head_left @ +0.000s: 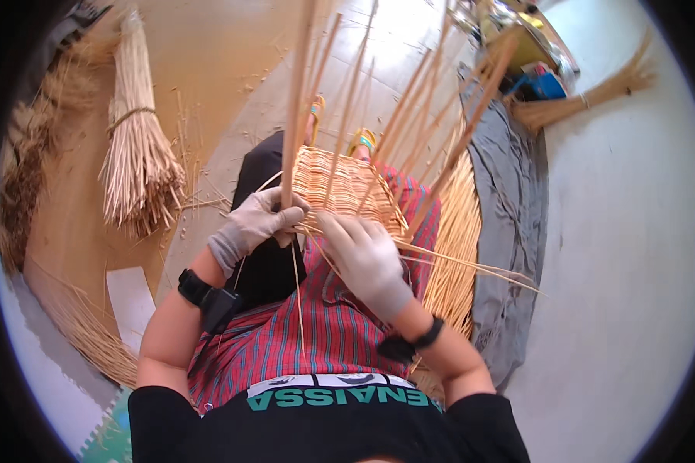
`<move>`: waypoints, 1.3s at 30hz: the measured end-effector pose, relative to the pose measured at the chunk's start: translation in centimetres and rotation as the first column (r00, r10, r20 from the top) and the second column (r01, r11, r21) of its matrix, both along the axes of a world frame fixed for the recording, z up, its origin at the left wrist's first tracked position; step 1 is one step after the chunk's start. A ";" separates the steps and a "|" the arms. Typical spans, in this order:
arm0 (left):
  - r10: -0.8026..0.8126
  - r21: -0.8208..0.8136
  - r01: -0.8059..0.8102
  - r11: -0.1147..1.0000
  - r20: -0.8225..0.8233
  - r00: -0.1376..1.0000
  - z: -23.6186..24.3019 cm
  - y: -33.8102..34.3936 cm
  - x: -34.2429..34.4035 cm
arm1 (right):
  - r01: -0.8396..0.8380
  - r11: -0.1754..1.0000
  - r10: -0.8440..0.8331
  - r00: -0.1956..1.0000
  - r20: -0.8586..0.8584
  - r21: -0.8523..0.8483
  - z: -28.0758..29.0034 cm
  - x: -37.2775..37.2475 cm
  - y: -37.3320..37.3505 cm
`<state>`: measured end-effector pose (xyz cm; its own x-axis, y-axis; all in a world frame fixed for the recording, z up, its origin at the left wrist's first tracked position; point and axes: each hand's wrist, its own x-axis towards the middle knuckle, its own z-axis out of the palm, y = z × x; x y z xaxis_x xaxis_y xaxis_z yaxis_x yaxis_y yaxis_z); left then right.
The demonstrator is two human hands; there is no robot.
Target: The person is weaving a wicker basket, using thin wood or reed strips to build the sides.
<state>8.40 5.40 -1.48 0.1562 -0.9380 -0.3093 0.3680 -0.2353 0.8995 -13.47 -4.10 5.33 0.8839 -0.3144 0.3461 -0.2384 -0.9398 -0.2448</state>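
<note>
A partly woven wicker basket rests on my lap, with several tall upright stakes rising from its edges. My left hand, in a pale glove, is closed at the near left corner, thumb and fingers gripping the basket beside a thick stake. Over the near edge bends my right hand, also gloved, its fingers closed on the rim of the weave; the fingertips are partly hidden. Thin loose wicker strands stick out to the right of it. Another strand hangs down between my hands.
A tied bundle of wicker rods stands at the left. On the right, long rods lie beside a grey cloth. Another tied bundle and a blue container are at the far right. Offcuts litter the floor.
</note>
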 end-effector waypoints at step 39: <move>0.258 -0.230 0.241 0.943 0.961 -0.094 -0.7 -2.6 -7.1 | 0.132 0.680 -0.232 0.972 0.041 0.721 5.3 14.1 -11.6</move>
